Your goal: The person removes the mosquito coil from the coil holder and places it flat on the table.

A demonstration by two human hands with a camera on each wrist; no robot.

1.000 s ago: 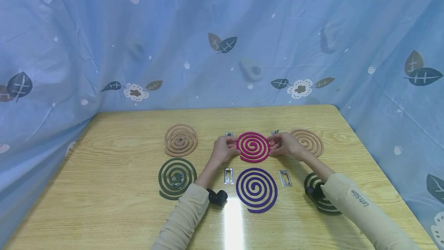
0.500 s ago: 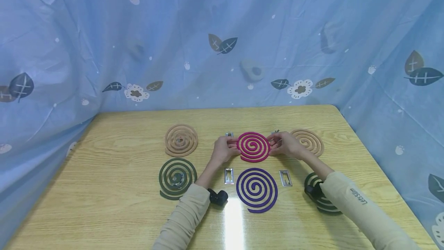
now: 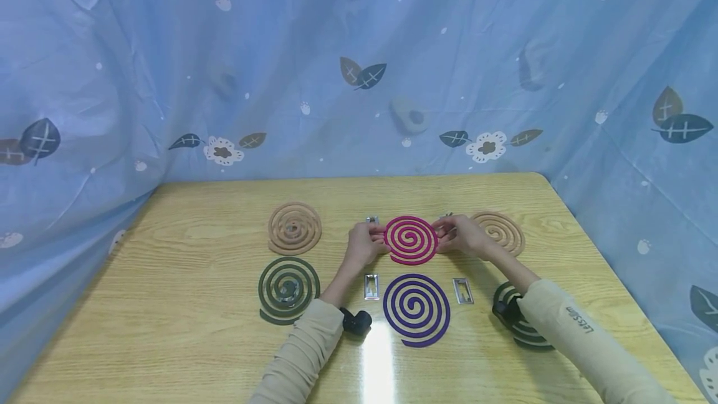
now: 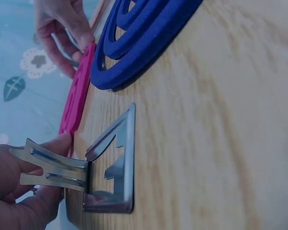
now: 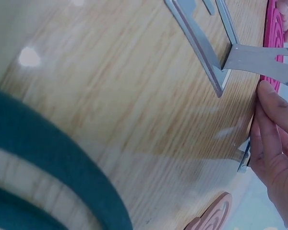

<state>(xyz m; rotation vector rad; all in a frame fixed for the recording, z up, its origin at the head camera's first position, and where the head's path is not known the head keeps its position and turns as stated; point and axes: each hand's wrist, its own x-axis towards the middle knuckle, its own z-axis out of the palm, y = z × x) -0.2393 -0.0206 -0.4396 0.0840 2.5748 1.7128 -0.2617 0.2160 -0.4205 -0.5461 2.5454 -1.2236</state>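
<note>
A pink mosquito coil (image 3: 411, 240) lies flat at the back middle of the table, its outer ring between my two hands. My left hand (image 3: 361, 245) pinches its left edge with thumb and fingers. The right hand (image 3: 465, 237) holds the opposite edge the same way. In the left wrist view the coil (image 4: 76, 103) appears edge-on, close to the tabletop. A purple coil (image 3: 415, 306) lies just in front of it. Metal coil stands (image 3: 372, 287) with bent-up prongs flank the purple coil, and others sit partly hidden behind my hands.
On the left are a tan coil (image 3: 295, 228) and a dark green coil (image 3: 288, 290). Another tan coil (image 3: 498, 232) and a green one (image 3: 533, 335) lie right, partly under my right arm. Blue patterned cloth (image 3: 314, 80) hangs behind the wooden table (image 3: 168, 304).
The head view has shifted very slightly. Both hands stay on the pink mosquito coil, and nothing else visibly moves.
</note>
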